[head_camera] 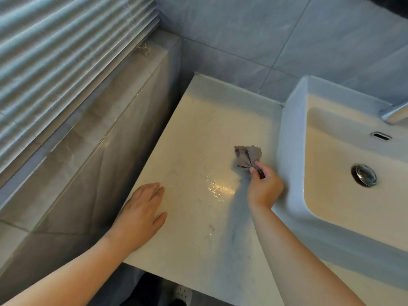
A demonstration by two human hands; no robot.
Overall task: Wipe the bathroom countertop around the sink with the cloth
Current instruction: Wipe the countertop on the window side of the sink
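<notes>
1. Mid-wipe on the pale countertop left of the white sink. Early going, by the look of it, with a wet patch glinting just short of the cloth.
2. Grey cloth bunched small, lying on the counter just beside the sink's outer wall.
3. Next up, most likely: pulling the cloth through that wet patch, spread flatter and pressed harder, then out to the far corner and the front edge.
4. Right hand reaching in from the near side, wrist close to the sink wall, thumb and fingertips pinching the cloth's near end.
5. Left hand spread flat, palm down, resting on the counter's left edge. Holding nothing, well apart from the cloth.
</notes>
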